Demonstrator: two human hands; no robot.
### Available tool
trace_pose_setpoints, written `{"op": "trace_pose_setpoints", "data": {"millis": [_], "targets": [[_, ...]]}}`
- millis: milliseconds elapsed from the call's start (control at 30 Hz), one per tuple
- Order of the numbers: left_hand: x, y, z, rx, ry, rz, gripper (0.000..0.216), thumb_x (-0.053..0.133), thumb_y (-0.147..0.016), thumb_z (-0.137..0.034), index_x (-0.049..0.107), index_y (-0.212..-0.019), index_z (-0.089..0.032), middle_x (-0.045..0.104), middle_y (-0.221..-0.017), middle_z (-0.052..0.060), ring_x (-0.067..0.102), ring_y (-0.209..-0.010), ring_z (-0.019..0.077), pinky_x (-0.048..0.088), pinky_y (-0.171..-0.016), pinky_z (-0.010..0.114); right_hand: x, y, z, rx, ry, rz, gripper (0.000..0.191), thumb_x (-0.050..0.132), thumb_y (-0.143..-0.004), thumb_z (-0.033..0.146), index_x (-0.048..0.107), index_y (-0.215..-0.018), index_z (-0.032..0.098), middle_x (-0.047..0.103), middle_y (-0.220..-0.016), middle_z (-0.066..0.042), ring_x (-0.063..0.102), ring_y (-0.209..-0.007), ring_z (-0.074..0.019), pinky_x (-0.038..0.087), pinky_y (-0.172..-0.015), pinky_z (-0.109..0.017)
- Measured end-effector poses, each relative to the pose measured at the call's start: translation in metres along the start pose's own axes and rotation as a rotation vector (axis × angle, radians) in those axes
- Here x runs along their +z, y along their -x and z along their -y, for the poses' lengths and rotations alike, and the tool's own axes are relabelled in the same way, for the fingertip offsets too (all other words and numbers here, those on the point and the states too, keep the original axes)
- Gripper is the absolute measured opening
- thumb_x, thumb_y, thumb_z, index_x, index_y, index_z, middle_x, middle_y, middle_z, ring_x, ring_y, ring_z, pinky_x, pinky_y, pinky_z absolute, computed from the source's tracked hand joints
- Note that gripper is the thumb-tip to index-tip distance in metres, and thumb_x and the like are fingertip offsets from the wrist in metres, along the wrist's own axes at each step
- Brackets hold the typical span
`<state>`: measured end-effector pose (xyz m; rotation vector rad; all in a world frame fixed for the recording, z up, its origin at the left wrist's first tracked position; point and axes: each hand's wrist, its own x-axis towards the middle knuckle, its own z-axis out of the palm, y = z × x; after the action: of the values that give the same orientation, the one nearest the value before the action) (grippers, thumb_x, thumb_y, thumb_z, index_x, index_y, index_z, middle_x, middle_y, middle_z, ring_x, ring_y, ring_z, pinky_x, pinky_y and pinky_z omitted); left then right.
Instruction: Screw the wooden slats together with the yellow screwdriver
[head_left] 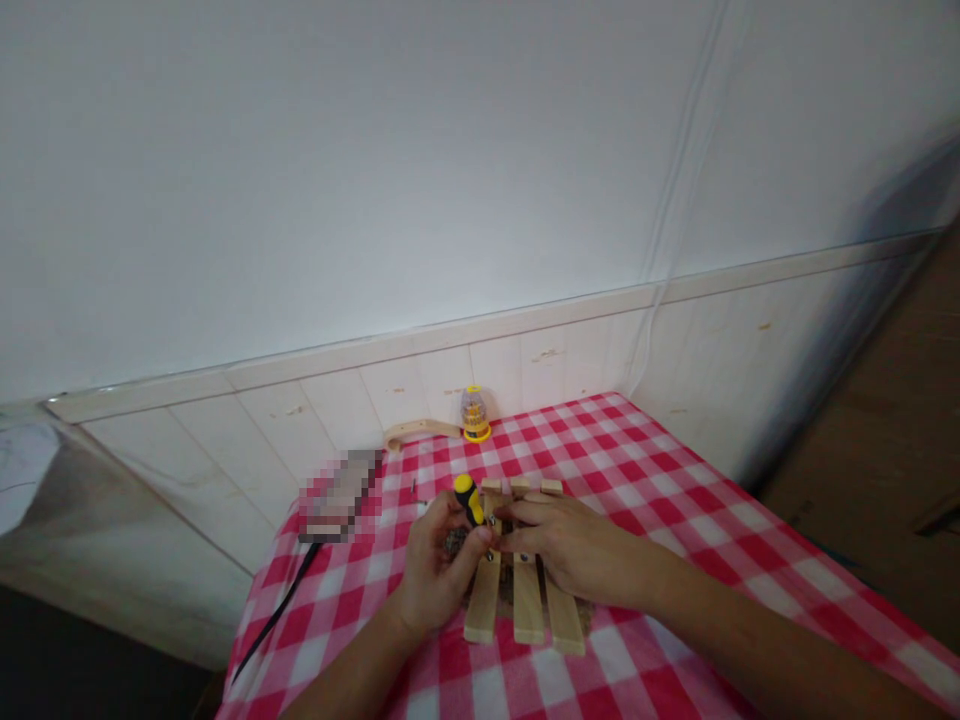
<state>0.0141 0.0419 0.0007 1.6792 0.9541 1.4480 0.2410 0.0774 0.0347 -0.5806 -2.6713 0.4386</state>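
3 pale wooden slats (527, 610) side by side, 1 small yellow-black screwdriver (469, 497). L hand (433, 572) fingers wrapped round screwdriver. R hand (577, 552) fingers flat, loose, on slats.

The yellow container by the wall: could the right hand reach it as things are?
Probably yes: the right hand rests on the wooden slats, and only bare checked cloth shows between them and the yellow container; the left hand grips the screwdriver to one side.
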Motion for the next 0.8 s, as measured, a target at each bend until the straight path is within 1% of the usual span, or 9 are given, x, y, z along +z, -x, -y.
{"op": "trace_pose_setpoints", "data": {"millis": [100, 167, 233, 300, 533, 667, 800], "targets": [[0.0003, -0.0004, -0.0015, -0.006, -0.006, -0.005, 0.035, 0.074, -0.100, -0.052, 0.071, -0.105, -0.018, 0.082, -0.092, 0.008, 0.077, -0.079, 0.0195, 0.058, -0.071, 0.026, 0.0018, 0.0004, -0.0019, -0.002, 0.015, 0.008, 0.034, 0.059, -0.105, 0.011, 0.078, -0.130, 0.025, 0.073, -0.143, -0.009, 0.058, -0.146, -0.0264, 0.041, -0.125, -0.046], [0.0005, -0.0003, -0.0008, -0.011, -0.004, -0.019, 0.035, 0.074, -0.100, -0.053, 0.072, -0.106, -0.018, 0.083, -0.094, 0.009, 0.077, -0.081, 0.0199, 0.059, -0.072, 0.027, 0.0030, 0.0005, -0.0031, 0.001, 0.020, 0.014, 0.034, 0.060, -0.105, 0.012, 0.078, -0.130, 0.025, 0.075, -0.140, -0.009, 0.061, -0.141, -0.0259, 0.043, -0.124, -0.045], [0.0005, -0.0002, 0.0007, -0.011, -0.010, -0.028, 0.036, 0.074, -0.100, -0.053, 0.071, -0.107, -0.018, 0.082, -0.093, 0.009, 0.077, -0.080, 0.0194, 0.058, -0.070, 0.026, 0.0038, 0.0002, -0.0037, 0.008, 0.023, 0.012, 0.032, 0.061, -0.105, 0.012, 0.078, -0.129, 0.025, 0.075, -0.139, -0.009, 0.064, -0.138, -0.0259, 0.044, -0.123, -0.045], [0.0004, -0.0002, 0.0025, -0.013, -0.018, -0.028, 0.035, 0.074, -0.100, -0.053, 0.071, -0.107, -0.018, 0.082, -0.092, 0.008, 0.076, -0.077, 0.0191, 0.057, -0.068, 0.026, 0.0043, -0.0001, -0.0038, 0.005, 0.029, 0.005, 0.031, 0.061, -0.105, 0.012, 0.079, -0.127, 0.025, 0.075, -0.141, -0.009, 0.063, -0.138, -0.0261, 0.044, -0.123, -0.045], [-0.0005, -0.0004, 0.0037, 0.004, -0.055, -0.026, 0.032, 0.073, -0.100, -0.050, 0.070, -0.104, -0.019, 0.082, -0.089, 0.007, 0.075, -0.074, 0.0185, 0.055, -0.065, 0.025, 0.0050, 0.0001, -0.0042, 0.024, 0.018, -0.010, 0.038, 0.059, -0.103, 0.009, 0.079, -0.130, 0.026, 0.073, -0.144, -0.008, 0.057, -0.147, -0.0272, 0.041, -0.127, -0.047], [-0.0008, -0.0009, 0.0045, -0.002, -0.086, -0.021, 0.030, 0.073, -0.100, -0.049, 0.069, -0.102, -0.019, 0.081, -0.087, 0.007, 0.075, -0.075, 0.0189, 0.055, -0.066, 0.026, 0.0070, 0.0010, -0.0074, -0.001, 0.007, -0.026, 0.043, 0.057, -0.103, 0.007, 0.077, -0.134, 0.028, 0.071, -0.148, -0.007, 0.061, -0.141, -0.0244, 0.040, -0.127, -0.045], [0.0009, -0.0008, 0.0082, -0.032, -0.035, -0.028, 0.029, 0.073, -0.101, -0.049, 0.069, -0.103, -0.020, 0.080, -0.090, 0.007, 0.075, -0.078, 0.0191, 0.056, -0.068, 0.026, 0.0082, 0.0014, -0.0083, 0.018, 0.010, -0.032, 0.041, 0.056, -0.104, 0.008, 0.078, -0.131, 0.029, 0.074, -0.142, -0.006, 0.062, -0.140, -0.0245, 0.043, -0.124, -0.046]]}}
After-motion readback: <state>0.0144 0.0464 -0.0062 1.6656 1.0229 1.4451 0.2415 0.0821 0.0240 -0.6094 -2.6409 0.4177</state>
